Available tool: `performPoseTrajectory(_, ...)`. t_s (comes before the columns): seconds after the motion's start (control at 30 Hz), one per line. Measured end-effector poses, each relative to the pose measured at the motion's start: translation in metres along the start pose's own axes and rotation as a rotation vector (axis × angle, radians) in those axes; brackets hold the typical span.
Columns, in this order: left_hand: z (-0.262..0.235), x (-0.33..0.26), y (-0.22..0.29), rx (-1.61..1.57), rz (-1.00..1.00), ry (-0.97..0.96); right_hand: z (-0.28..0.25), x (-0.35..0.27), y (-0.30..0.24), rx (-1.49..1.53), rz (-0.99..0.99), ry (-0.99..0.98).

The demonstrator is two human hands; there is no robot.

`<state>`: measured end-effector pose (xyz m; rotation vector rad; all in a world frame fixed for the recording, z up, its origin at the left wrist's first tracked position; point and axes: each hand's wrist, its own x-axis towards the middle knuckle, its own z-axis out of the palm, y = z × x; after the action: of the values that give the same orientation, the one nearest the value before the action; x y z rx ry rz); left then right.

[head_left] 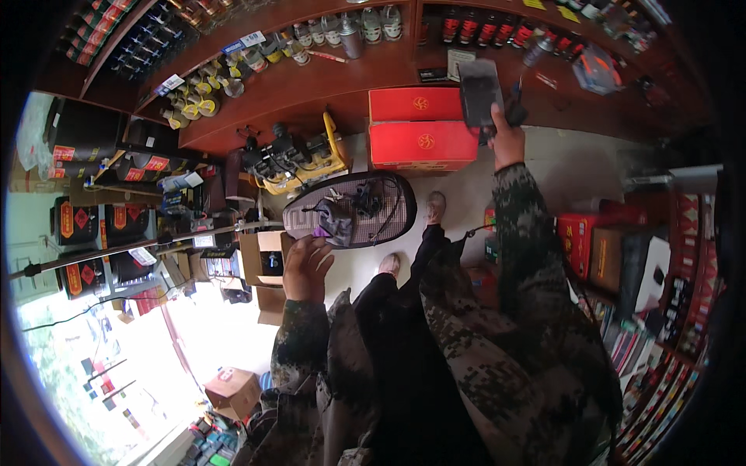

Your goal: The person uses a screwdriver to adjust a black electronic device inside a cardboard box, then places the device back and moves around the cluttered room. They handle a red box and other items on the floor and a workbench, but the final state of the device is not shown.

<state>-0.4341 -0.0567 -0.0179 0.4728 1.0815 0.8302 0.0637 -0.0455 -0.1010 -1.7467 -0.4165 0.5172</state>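
Observation:
My right hand (508, 140) reaches forward with its thumb on a dark, flat rectangular device (480, 92), perhaps a phone or tablet. A black object (514, 110) shows beside those fingers; I cannot make out its kind. My left hand (305, 268) is raised with loosely bent fingers slightly apart, and nothing shows in it. Just past its fingertips is a stool with a woven-patterned, oval seat (388, 225). On that seat lie a crumpled grey cloth-like item (336, 221) with a purple patch and a tangle of black cables (369, 200).
Two red boxes (423, 144) stand against the wooden shelving (342, 81), which carries several bottles. A yellow-framed machine (307, 159) is behind the stool. An open cardboard box (264, 260) and a metal pole (155, 245) are on the left; more boxes (575, 245) stand right.

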Motion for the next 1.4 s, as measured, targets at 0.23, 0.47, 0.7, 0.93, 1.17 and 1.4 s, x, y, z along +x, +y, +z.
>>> performPoseTrajectory(0.23,0.073,0.029,-0.041,-0.075,-0.070,0.435,0.092,0.180,0.112,-0.856,-0.034,-0.325)
performPoseTrajectory(0.47,0.171,0.110,-0.060,0.405,-0.034,0.301,0.061,0.185,0.173,-0.580,0.220,-0.870)
performPoseTrajectory(0.7,0.213,0.190,-0.108,0.525,-0.108,0.139,0.054,0.130,0.168,-0.937,0.586,-1.186)
performPoseTrajectory(0.93,0.200,0.192,-0.145,0.685,-0.240,0.157,0.139,0.125,0.191,-1.055,0.325,-0.953)
performPoseTrajectory(1.17,0.176,0.178,-0.149,0.640,-0.274,0.268,0.165,0.109,0.258,-0.739,0.456,-0.974)
performPoseTrajectory(1.4,0.170,0.156,-0.153,0.536,-0.381,0.331,0.162,0.062,0.285,0.030,1.146,-0.609)
